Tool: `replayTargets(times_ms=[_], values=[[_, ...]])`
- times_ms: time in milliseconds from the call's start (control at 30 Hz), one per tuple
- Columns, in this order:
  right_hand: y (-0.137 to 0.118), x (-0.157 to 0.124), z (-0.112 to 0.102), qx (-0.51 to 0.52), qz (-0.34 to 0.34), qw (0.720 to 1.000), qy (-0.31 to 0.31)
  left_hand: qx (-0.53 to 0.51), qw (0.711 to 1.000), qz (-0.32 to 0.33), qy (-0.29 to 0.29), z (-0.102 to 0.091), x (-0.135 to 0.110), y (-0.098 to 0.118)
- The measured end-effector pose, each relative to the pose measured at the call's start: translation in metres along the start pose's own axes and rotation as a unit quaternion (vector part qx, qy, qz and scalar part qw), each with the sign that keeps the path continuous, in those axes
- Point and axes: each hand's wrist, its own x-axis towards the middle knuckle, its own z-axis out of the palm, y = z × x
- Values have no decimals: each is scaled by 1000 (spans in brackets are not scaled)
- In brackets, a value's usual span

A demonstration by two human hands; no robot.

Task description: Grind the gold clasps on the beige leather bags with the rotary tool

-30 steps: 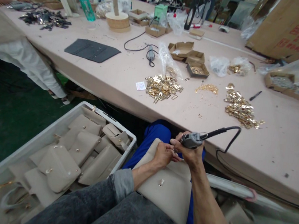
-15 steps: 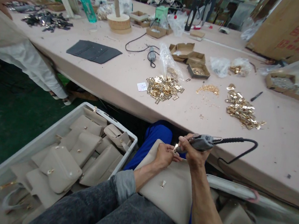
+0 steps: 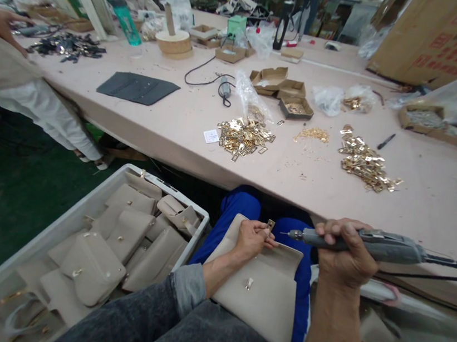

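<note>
A beige bag [image 3: 267, 294] lies across my lap, with a small gold clasp [image 3: 248, 283] on its front panel. My left hand [image 3: 251, 240] is closed on the bag's flap at its far edge, where a small gold plate [image 3: 271, 225] stands up at the fingertips. Off to the right, my right hand [image 3: 346, 254] is wrapped round a grey electric screwdriver [image 3: 387, 247]. Its thin bit points left toward the plate, with a gap between them. A black cord trails from the tool's back end to the right.
At my left, a white crate [image 3: 205, 218] holds several beige bags. Gold plates [image 3: 243, 138] and gold fittings [image 3: 366, 164] lie heaped on the table [image 3: 166, 129], with tiny screws [image 3: 313, 134] between them. Another crate [image 3: 412, 307] stands at right. A person [image 3: 33, 83] stands at far left.
My right hand has drawn the electric screwdriver away from the gold plate to the right and levelled it. My left hand keeps its place on the bag flap.
</note>
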Motion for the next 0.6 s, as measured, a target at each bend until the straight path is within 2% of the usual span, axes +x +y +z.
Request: replayTargets(times_ms=[267,433,600], values=[[-6,4,-32,46,27,996,66,14,1000,11,-1,1,2,-3],[-16,7,-55,71,38,988,130,35,999,38,-14,1,1,-2],[-17,4,-85,124,68,974,179,54,997,46,19,6,-1,-2]])
